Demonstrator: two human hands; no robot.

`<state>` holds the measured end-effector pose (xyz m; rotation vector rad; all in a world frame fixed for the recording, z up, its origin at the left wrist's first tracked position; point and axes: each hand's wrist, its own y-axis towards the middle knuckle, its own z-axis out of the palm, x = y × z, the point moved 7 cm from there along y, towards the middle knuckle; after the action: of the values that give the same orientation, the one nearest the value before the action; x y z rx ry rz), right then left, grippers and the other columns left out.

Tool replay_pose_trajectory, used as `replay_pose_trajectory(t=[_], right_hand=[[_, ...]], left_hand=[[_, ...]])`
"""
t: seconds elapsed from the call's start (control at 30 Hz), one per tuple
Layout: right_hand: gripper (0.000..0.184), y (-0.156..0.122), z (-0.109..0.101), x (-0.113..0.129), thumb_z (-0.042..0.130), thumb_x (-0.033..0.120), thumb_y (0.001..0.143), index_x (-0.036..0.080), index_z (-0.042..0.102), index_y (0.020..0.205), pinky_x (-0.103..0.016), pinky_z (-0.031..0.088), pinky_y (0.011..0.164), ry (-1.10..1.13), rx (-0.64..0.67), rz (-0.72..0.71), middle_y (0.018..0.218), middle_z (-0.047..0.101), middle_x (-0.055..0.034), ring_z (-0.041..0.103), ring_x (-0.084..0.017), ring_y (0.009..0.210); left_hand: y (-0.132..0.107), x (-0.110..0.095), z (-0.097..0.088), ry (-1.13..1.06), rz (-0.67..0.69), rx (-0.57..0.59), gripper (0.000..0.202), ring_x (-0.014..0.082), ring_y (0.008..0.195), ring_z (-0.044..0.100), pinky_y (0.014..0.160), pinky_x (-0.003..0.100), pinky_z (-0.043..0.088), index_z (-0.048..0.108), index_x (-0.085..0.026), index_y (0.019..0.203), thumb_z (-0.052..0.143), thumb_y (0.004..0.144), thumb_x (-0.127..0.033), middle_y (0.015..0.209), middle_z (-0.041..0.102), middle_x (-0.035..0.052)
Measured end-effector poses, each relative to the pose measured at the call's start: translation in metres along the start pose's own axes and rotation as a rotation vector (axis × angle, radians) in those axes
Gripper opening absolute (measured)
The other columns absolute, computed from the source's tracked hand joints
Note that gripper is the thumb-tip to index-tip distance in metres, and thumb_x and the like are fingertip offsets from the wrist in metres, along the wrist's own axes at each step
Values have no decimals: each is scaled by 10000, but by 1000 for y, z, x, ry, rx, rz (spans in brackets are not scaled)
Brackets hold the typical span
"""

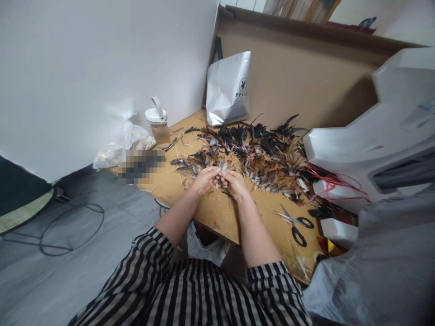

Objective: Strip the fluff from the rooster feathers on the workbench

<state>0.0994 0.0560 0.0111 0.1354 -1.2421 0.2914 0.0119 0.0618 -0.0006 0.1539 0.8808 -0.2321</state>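
Note:
Near the front edge of the wooden table, my left hand and my right hand meet at the fingertips. Both are closed in a pinch. Whatever is between the fingers is too small to make out, with pale feather fluff just behind it. A broad heap of brown and black feathers spreads over the table beyond my hands. To the right of my right hand, scissors with black handles lie with their blades apart.
At the back stands a silver bag against a cardboard panel. A lidded drink bottle and a white plastic bag are at the left. Red strings and white foam border the right side.

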Motion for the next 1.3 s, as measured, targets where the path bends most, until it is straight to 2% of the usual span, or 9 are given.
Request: replay_pose_trajectory(t=[0.2,0.43,0.83,1.1,1.3], right_hand=[[187,-3,6,-6,654,289,654,121,573,663,-169,171,387,95,195,106,472,433,49,294,-16,383],[172,-9,11,-8,632,259,683,106,554,687,-164,131,377,161,322,203,469,373,63,227,-8,385],[143,-11,10,-13,590,247,721,127,513,720,-155,146,378,170,381,228,472,333,71,210,-12,382],[163,-12,13,-11,571,231,733,152,435,689,-130,131,363,287,400,264,483,250,84,191,-16,382],[174,-9,12,-13,592,261,712,147,463,688,-135,132,353,240,342,272,472,250,89,179,-11,368]], left_hand=[[-3,4,5,-9,-55,54,203,77,525,535,476,169,348,604,-88,742,663,644,-256,601,595,38],[-8,6,8,-25,-111,67,197,47,470,475,427,155,289,591,-82,675,692,603,-235,570,569,26],[-5,9,5,-66,-114,54,210,27,427,422,387,130,236,536,-105,660,705,581,-200,537,537,-1],[-4,6,6,0,-60,64,198,14,427,395,387,129,235,543,-99,663,687,609,-224,534,496,-17],[-3,3,0,92,-24,-36,231,14,403,380,390,141,243,533,-102,607,699,587,-262,490,482,-27]])
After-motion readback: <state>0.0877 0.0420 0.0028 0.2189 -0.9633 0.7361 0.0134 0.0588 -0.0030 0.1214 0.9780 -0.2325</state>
